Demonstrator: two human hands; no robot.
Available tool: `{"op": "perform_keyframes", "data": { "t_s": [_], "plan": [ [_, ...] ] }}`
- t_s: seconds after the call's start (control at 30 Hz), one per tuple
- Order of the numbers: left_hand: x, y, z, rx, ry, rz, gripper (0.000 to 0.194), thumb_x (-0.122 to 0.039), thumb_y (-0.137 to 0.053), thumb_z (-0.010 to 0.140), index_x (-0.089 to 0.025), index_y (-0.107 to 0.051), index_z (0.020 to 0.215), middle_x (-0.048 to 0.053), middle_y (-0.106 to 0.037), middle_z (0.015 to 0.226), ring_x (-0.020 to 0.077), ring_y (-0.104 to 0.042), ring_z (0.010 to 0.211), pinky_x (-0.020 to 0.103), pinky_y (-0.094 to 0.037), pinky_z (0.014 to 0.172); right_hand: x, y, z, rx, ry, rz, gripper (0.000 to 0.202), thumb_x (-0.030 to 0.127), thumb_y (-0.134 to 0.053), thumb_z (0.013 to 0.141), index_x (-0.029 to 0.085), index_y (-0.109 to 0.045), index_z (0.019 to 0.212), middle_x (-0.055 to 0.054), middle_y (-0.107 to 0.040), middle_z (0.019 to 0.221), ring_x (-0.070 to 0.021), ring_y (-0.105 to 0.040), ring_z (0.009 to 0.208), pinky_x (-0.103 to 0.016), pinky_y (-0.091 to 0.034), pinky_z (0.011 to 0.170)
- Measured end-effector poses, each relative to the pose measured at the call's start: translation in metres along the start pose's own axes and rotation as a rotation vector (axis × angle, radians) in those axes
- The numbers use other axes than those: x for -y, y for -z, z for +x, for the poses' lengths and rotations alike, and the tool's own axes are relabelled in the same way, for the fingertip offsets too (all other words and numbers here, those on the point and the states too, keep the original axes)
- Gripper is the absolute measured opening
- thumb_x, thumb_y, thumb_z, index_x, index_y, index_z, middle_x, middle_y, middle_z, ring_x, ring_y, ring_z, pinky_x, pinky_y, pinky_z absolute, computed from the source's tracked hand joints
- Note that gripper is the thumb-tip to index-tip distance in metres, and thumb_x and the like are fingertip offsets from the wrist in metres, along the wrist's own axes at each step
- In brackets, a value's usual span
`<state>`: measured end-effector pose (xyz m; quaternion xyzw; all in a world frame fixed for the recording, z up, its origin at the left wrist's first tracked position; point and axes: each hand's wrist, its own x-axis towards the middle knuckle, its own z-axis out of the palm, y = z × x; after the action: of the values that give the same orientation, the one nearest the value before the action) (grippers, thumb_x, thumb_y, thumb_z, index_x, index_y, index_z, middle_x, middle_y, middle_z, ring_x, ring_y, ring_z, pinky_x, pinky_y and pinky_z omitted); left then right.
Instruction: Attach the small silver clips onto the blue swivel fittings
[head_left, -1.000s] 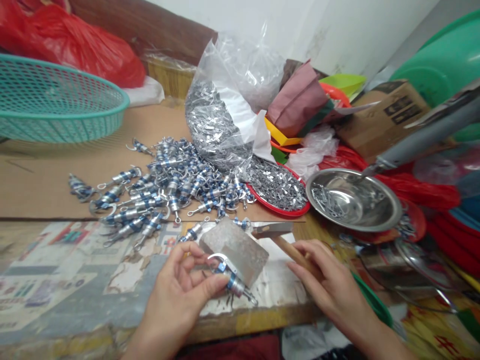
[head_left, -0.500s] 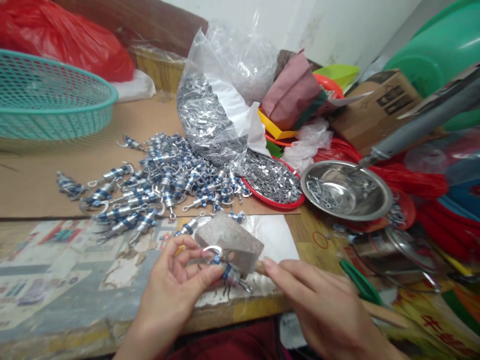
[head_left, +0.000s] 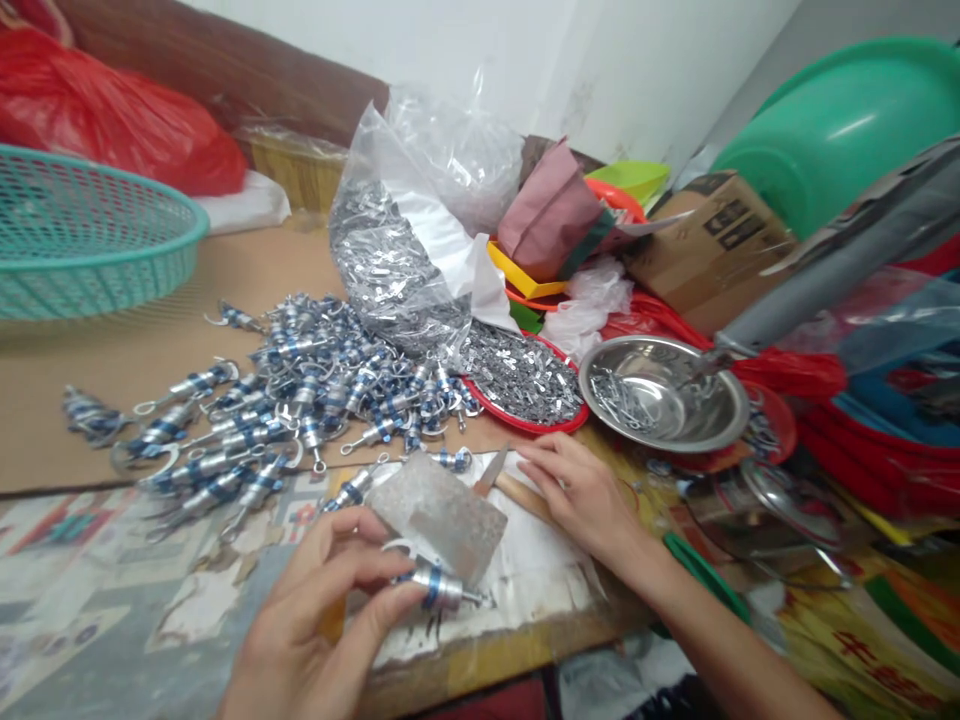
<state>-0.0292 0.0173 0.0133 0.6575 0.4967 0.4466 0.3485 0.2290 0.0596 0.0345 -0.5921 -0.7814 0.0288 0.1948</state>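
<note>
Between the thumb and fingers of my left hand is a silver and blue metal fitting with a curved hook at one end and a small ring at the other. It is beside a flat grey metal block on white paper. My right hand lies right of the block, its fingers over a wooden-handled hammer whose pointed head rests near the block's edge. How firmly the fingers close on the handle is hard to tell. A large pile of similar fittings lies behind the block.
Behind stand a plastic bag of small metal pieces, a red tray of such pieces and a steel bowl. A teal basket is at left. A grey metal arm and a cardboard box are at right.
My right hand has moved up and away from the block's front edge, and the hammer now lies right of the block. My left hand still holds the fitting, slightly lower. The view has shifted.
</note>
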Motion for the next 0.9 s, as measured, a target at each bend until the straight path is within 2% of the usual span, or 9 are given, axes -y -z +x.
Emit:
{"op": "perform_keyframes", "data": {
  "t_s": [0.1, 0.23, 0.33, 0.47, 0.57, 0.67, 0.73, 0.8, 0.9],
  "plan": [
    [-0.002, 0.000, 0.003, 0.060, 0.017, 0.011, 0.007, -0.030, -0.068, 0.070, -0.028, -0.073, 0.065, 0.004, -0.066, 0.080, 0.0216, -0.064, 0.082, 0.022, -0.048, 0.071, -0.011, -0.005, 0.039, -0.097, -0.035, -0.092, 0.024, 0.017, -0.048, 0.088, 0.019, -0.067, 0.104, -0.010, -0.064, 0.105, -0.0210, -0.058, 0.098, -0.034, -0.045, 0.084],
    [-0.004, -0.002, 0.006, 0.095, 0.045, -0.029, 0.007, -0.031, -0.070, 0.068, -0.029, -0.074, 0.063, 0.004, -0.070, 0.075, 0.0213, -0.065, 0.074, 0.022, -0.050, 0.065, -0.037, -0.018, 0.079, -0.039, -0.115, -0.136, 0.013, 0.018, -0.061, 0.081, 0.019, -0.070, 0.090, -0.006, -0.068, 0.090, -0.0188, -0.062, 0.085, -0.030, -0.046, 0.078],
    [-0.006, -0.002, 0.007, 0.067, 0.045, -0.057, 0.005, -0.028, -0.072, 0.066, -0.030, -0.075, 0.062, 0.003, -0.071, 0.070, 0.0205, -0.065, 0.069, 0.021, -0.050, 0.062, -0.047, -0.023, 0.088, -0.040, -0.134, -0.143, 0.012, 0.023, -0.059, 0.084, 0.018, -0.069, 0.086, -0.005, -0.069, 0.088, -0.0178, -0.062, 0.084, -0.032, -0.046, 0.077],
    [-0.011, -0.002, 0.008, 0.069, 0.051, -0.071, 0.007, -0.027, -0.072, 0.067, -0.032, -0.077, 0.065, 0.002, -0.072, 0.070, 0.0201, -0.066, 0.067, 0.021, -0.050, 0.059, -0.048, -0.014, 0.083, -0.119, -0.142, -0.110, 0.017, 0.024, -0.056, 0.086, 0.019, -0.072, 0.082, -0.008, -0.070, 0.086, -0.0222, -0.062, 0.088, -0.033, -0.045, 0.078],
    [-0.015, -0.003, 0.009, 0.067, 0.051, -0.072, 0.010, -0.027, -0.070, 0.068, -0.034, -0.078, 0.069, 0.001, -0.072, 0.069, 0.0195, -0.067, 0.065, 0.021, -0.050, 0.059, -0.028, -0.003, 0.069, -0.179, -0.123, -0.030, 0.017, 0.021, -0.055, 0.086, 0.016, -0.071, 0.083, -0.009, -0.070, 0.088, -0.0204, -0.063, 0.085, -0.032, -0.046, 0.078],
    [-0.014, -0.004, 0.007, 0.017, 0.070, -0.083, 0.015, -0.027, -0.074, 0.065, -0.037, -0.077, 0.076, -0.001, -0.074, 0.067, 0.0193, -0.067, 0.064, 0.021, -0.051, 0.059, 0.016, 0.004, 0.041, -0.180, -0.028, 0.174, 0.014, 0.018, -0.057, 0.085, 0.018, -0.071, 0.081, -0.003, -0.071, 0.084, -0.0128, -0.065, 0.078, -0.022, -0.050, 0.073],
    [-0.012, -0.005, 0.006, -0.033, 0.107, -0.070, 0.023, -0.028, -0.077, 0.060, -0.038, -0.077, 0.081, -0.002, -0.074, 0.066, 0.0191, -0.068, 0.063, 0.021, -0.052, 0.061, 0.049, 0.005, 0.019, -0.095, 0.172, 0.585, 0.016, 0.010, -0.056, 0.082, 0.015, -0.070, 0.080, -0.003, -0.072, 0.079, -0.0117, -0.066, 0.073, -0.020, -0.052, 0.067],
    [-0.011, -0.006, 0.005, -0.059, 0.140, -0.043, 0.030, -0.028, -0.079, 0.058, -0.039, -0.076, 0.085, -0.004, -0.075, 0.067, 0.0186, -0.068, 0.064, 0.020, -0.053, 0.064, 0.075, 0.003, 0.002, -0.036, 0.301, 0.731, 0.021, 0.003, -0.051, 0.081, 0.014, -0.069, 0.085, -0.005, -0.073, 0.080, -0.0119, -0.066, 0.073, -0.021, -0.053, 0.070],
    [-0.016, -0.007, 0.005, -0.045, 0.119, -0.047, 0.028, -0.025, -0.077, 0.058, -0.038, -0.076, 0.083, -0.004, -0.075, 0.069, 0.0182, -0.068, 0.065, 0.020, -0.053, 0.065, 0.091, 0.000, -0.011, -0.069, 0.288, 0.781, 0.020, 0.001, -0.055, 0.078, 0.015, -0.066, 0.087, -0.004, -0.072, 0.081, -0.0112, -0.066, 0.073, -0.019, -0.053, 0.072]
  ]
}}
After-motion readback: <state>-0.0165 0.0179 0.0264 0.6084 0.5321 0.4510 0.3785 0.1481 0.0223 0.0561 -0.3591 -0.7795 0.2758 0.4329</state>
